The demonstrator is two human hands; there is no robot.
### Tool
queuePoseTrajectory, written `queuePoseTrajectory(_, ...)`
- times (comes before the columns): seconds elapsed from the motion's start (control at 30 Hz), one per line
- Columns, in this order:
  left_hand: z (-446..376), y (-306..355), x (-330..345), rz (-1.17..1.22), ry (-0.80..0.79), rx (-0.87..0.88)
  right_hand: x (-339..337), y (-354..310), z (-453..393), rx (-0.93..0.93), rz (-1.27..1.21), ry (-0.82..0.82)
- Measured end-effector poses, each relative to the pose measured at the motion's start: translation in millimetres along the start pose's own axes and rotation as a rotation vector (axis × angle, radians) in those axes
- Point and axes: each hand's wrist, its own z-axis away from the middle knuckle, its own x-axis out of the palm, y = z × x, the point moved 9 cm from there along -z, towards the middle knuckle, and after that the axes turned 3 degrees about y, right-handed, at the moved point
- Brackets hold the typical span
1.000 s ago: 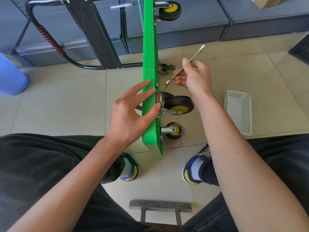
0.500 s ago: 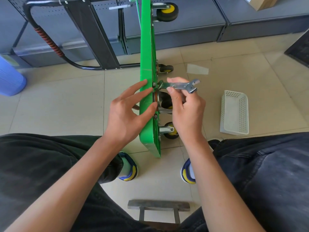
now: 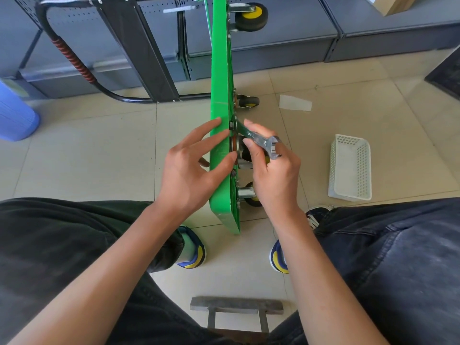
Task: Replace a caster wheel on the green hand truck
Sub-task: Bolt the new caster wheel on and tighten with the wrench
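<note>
Head view only, so everything I am reading is coming from it. Green hand truck [image 3: 221, 70] is standing on its edge on the floor [image 3: 99, 150] between my shoes, deck facing left and casters facing right, which is putting the mounting bolts within reach of both hands. My left hand [image 3: 191, 170] is lying open against the deck, fingers [image 3: 211, 125] spread and straight, thumb pressing near the edge; I am judging that it is bracing the deck so it is not tipping or turning under the tool. My right hand [image 3: 271, 170] is pinching the wrench [image 3: 256, 139] by its shank, with the far jaw sitting on a bolt head [image 3: 231, 125] at the deck's edge, just above the caster wheel [image 3: 246, 153] that my fingers are mostly hiding. I cannot tell whether the bolt is being loosened or tightened. White basket [image 3: 349, 168] is waiting on the floor to my right, probably for loose hardware.
</note>
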Motion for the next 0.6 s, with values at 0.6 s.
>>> queuePoseTrajectory(0.6,-2.4,0.8,-0.7,-0.022,-0.005,-0.013,5.5,-3.7,10.5,-0.135,0.021,-0.021)
